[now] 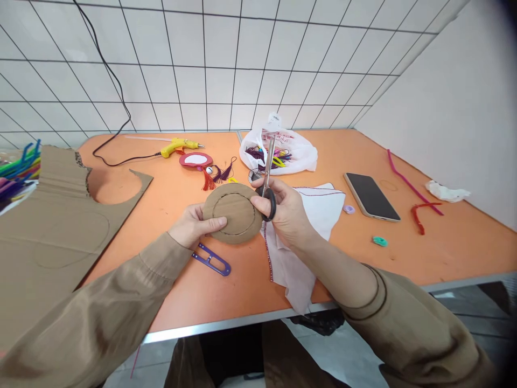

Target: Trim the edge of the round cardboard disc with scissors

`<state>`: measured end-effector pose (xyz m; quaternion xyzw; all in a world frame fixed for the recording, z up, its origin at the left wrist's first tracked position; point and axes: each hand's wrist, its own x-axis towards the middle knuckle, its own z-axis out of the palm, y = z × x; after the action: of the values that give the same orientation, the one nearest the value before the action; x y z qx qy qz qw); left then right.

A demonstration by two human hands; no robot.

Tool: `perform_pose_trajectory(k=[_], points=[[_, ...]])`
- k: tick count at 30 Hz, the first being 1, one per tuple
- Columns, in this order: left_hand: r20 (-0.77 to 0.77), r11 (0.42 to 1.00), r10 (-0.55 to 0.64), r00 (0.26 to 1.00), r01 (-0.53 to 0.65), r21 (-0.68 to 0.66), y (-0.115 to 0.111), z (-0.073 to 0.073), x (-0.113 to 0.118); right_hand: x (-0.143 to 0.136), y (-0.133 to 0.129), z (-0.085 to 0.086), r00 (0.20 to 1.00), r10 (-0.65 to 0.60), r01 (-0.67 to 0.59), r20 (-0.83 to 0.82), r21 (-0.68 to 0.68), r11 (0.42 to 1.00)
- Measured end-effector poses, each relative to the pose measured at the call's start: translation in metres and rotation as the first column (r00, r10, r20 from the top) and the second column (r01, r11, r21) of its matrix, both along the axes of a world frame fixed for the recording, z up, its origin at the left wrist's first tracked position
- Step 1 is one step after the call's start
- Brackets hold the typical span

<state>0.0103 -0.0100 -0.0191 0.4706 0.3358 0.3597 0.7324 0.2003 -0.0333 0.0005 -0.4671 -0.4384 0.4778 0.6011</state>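
Note:
A round cardboard disc [238,207] with a smaller circle cut or scored inside it is held up above the table. My left hand [196,223] grips its left edge, thumb on top. In my right hand [285,210] are scissors [269,172] with black handles, their blades pointing up and away and close together; my right thumb also lies by the disc's right edge. Beneath that hand a white cloth [319,210] with dark red edge stitching hangs toward the table's front edge. Below the disc lies a purple slotted plastic piece [212,260].
Cut cardboard [68,215] covers the left side. A yellow glue gun [180,146], a red-rimmed oval ornament [196,159] and tassels [222,173] lie behind the disc, near a plastic bag [299,153] of threads. A phone [371,196] and pipe cleaners [412,180] are at right.

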Motion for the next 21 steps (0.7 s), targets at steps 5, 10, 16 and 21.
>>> perform_pose_trajectory(k=[5, 10, 16, 21], points=[[0.077, 0.994, 0.082, 0.994, -0.088, 0.071, 0.006, -0.007, 0.001, 0.0, -0.001, -0.001, 0.996, 0.055, -0.057, 0.064, 0.032, 0.998], [0.105, 0.974, 0.158, 0.982, -0.172, 0.15, 0.012, -0.012, 0.002, 0.0, -0.008, -0.002, 0.965, 0.037, -0.082, 0.259, 0.164, 0.983], [0.122, 0.967, 0.212, 0.969, -0.226, 0.115, 0.012, -0.016, 0.004, -0.002, -0.018, -0.004, 0.839, -0.159, -0.125, 0.52, 0.468, 0.875], [0.082, 0.992, 0.123, 0.989, -0.125, 0.02, 0.008, -0.011, 0.004, -0.003, -0.02, -0.004, 0.794, -0.24, -0.154, 0.559, 0.566, 0.81]])
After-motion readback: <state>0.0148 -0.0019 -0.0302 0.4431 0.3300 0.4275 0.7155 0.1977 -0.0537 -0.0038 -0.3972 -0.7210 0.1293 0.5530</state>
